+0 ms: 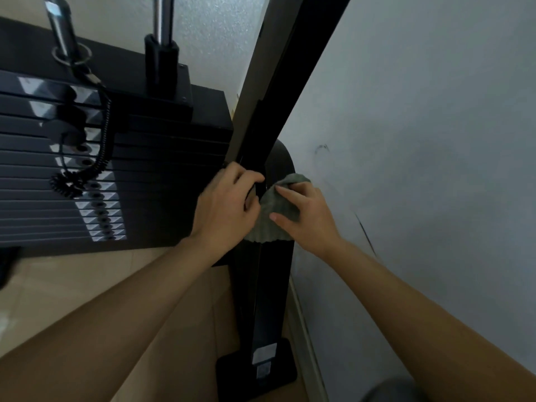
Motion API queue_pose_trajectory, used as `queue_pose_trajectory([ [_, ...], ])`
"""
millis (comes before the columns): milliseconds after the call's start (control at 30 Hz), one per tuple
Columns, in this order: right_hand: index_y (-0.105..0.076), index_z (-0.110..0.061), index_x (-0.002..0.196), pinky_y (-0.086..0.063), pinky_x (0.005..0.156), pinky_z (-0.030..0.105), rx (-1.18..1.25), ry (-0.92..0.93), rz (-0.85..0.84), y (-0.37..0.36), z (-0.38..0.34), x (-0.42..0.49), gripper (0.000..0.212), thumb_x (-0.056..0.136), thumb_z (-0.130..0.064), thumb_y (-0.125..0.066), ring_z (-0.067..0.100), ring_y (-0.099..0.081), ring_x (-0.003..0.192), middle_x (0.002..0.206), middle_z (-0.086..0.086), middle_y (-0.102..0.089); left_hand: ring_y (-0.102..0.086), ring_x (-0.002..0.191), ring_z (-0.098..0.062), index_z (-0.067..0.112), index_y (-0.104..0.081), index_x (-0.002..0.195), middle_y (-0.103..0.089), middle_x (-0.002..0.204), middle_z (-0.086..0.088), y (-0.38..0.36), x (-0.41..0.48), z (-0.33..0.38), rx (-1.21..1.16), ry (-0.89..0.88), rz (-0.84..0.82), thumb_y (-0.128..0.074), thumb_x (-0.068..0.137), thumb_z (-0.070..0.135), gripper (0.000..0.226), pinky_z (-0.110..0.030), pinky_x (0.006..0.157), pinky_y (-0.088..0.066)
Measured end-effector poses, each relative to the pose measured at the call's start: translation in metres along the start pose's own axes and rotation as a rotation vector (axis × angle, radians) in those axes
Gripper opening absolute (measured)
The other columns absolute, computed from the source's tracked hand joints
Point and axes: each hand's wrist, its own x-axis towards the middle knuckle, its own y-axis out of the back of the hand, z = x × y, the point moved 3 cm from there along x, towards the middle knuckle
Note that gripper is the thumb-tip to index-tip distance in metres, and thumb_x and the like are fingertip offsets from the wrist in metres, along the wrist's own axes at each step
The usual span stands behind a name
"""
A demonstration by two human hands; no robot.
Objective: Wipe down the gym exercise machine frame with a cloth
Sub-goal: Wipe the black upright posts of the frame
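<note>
Farthest left: weight stack [43, 175], black plates with a coiled cord [101, 146] hanging down its face; not part of this step.
Left hand [226, 204]: fingers curled round the near edge of the frame upright [269, 285], grasping it just left of the cloth.
Frame upright: black post running from the top of the view down to a foot plate [261, 369] on the floor; both hands are at mid-height.
Cloth [269, 230]: grey-green and bunched, draped over the front of the upright between the two hands, its lower edge hanging free.
Right hand [307, 213]: clasps the cloth against the post, thumb and forefinger laid over it; the other fingers are out of sight behind.
Wall [420, 140]: close beside the post on the right, so there is little room on that side.
Step in hand: likely wiping the mid-section of the upright.
Doing it well: steady the post with the left hand, wrap the cloth round all reachable faces, press evenly, work in long overlapping strokes towards the foot plate, and refold to a clean face.
</note>
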Motion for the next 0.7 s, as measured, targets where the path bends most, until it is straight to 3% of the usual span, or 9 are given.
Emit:
queue_pose_trajectory([
  [100,-0.059,-0.015,0.138,-0.054,0.096,0.042,0.149,-0.036,0.021,0.000,0.010,-0.018,0.050,0.090,-0.015,-0.072,0.022,-0.055,0.117,0.126,0.002,-0.053,-0.062,0.086,-0.010,0.024,-0.066,0.111,-0.063,0.096,0.007,-0.027,-0.015,0.001,-0.200,0.277,-0.160,-0.075,0.085,0.033,0.029,-0.040,0.074,-0.057],
  [267,-0.056,-0.012,0.140,-0.053,0.093,0.018,0.307,-0.107,0.103,0.000,0.020,-0.022,0.057,0.086,0.001,-0.071,0.018,-0.063,0.104,0.124,0.006,-0.055,-0.061,0.087,-0.010,0.025,-0.060,0.101,-0.062,0.095,0.006,-0.053,-0.029,0.010,-0.339,0.530,-0.137,-0.082,0.078,0.031,0.032,-0.036,0.079,-0.055],
  [400,-0.055,-0.013,0.141,-0.055,0.094,0.024,0.358,-0.151,0.131,0.001,0.019,-0.014,0.058,0.087,-0.003,-0.073,0.018,-0.064,0.105,0.125,0.008,-0.057,-0.061,0.090,-0.013,0.020,-0.060,0.101,-0.059,0.092,0.007,-0.062,-0.028,0.004,-0.407,0.775,-0.067,-0.084,0.078,0.033,0.036,-0.035,0.082,-0.055],
  [533,-0.061,-0.015,0.130,-0.060,0.085,0.036,0.430,-0.353,0.188,-0.005,0.021,-0.007,0.044,0.089,-0.021,-0.075,0.013,-0.070,0.089,0.116,0.001,-0.066,-0.065,0.088,-0.014,0.019,-0.062,0.094,-0.065,0.094,0.004,-0.068,-0.032,-0.004,-0.585,1.054,-0.070,-0.088,0.072,0.045,0.043,-0.033,0.079,-0.058],
  [700,-0.066,-0.019,0.104,-0.061,0.083,0.042,0.472,-0.508,0.165,-0.022,0.030,-0.020,0.028,0.083,-0.032,-0.080,0.016,-0.071,0.086,0.093,0.001,-0.072,-0.068,0.085,-0.015,0.020,-0.065,0.088,-0.069,0.092,0.002,-0.077,-0.045,-0.010,-0.562,1.082,-0.124,-0.093,0.064,0.045,0.045,-0.035,0.076,-0.062],
])
